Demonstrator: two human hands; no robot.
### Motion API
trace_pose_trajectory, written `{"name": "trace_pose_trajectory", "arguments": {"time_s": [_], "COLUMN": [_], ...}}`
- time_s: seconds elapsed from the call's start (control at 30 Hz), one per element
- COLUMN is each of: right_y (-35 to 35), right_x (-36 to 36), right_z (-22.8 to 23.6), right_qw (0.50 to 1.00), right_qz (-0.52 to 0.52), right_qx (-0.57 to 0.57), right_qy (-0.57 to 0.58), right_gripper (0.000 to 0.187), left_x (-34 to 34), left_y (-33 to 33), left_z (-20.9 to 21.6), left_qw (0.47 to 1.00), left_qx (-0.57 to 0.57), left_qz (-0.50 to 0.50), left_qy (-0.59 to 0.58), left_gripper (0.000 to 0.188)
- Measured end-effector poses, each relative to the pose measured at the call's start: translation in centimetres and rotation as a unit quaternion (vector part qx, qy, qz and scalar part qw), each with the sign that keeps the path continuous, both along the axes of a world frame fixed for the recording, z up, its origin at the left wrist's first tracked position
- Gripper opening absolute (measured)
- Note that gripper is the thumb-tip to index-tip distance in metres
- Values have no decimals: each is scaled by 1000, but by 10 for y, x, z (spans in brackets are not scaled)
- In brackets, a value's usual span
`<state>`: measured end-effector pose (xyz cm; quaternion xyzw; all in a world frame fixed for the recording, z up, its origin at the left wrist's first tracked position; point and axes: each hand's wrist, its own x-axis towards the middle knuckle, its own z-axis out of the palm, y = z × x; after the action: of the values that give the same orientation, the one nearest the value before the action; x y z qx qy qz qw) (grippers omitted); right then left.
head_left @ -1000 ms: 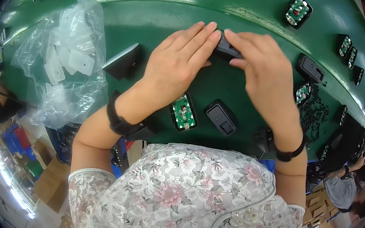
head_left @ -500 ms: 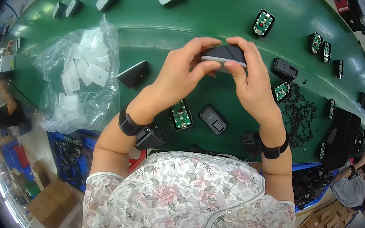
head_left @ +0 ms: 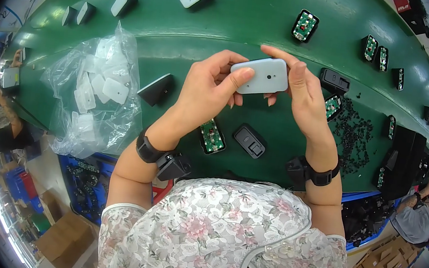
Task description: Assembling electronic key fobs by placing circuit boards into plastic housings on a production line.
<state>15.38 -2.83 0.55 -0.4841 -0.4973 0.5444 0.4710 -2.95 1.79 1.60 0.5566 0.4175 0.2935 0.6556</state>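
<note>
Above the middle of the green table I hold a small box-shaped device casing [head_left: 260,77], its white cover with small holes turned up toward me. My left hand [head_left: 206,82] grips its left end, thumb on the white face and fingers behind. My right hand [head_left: 307,100] wraps the right end, with fingertips showing behind it at the top and bottom edges and the thumb lifted off the face. Below my hands lie an open casing with a green circuit board [head_left: 212,136] and a dark grey casing [head_left: 250,140], back side up. Another white-covered casing [head_left: 154,89] stands left of my left wrist.
A clear plastic bag [head_left: 93,92] of white covers lies at the left. Right of my right hand are a black casing [head_left: 334,81], another open board casing [head_left: 332,106] and a scatter of small black parts [head_left: 352,140]. More casings line the far side. Co-workers sit at both sides.
The casing has tipped so its white cover now faces up toward me rather than showing edge-on. My right thumb has come off it.
</note>
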Motion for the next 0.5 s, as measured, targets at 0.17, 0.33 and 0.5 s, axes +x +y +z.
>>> {"name": "trace_pose_trajectory", "arguments": {"time_s": [0.17, 0.33, 0.5], "right_y": [-4, -8, -5], "right_x": [-4, -3, 10], "right_z": [1, 2, -13], "right_qw": [1000, 999, 996], "right_qz": [-20, -19, -50], "right_qx": [-11, -34, 19], "right_qy": [17, -4, -65], "right_gripper": [41, 36, 42], "left_x": [1, -2, 13], "left_y": [-1, -6, 9], "left_z": [-1, 0, -11], "left_qw": [999, 998, 997], "left_qx": [23, 41, 61], "left_qz": [0, -7, -30], "left_qy": [22, 40, 45], "left_gripper": [25, 24, 24]}}
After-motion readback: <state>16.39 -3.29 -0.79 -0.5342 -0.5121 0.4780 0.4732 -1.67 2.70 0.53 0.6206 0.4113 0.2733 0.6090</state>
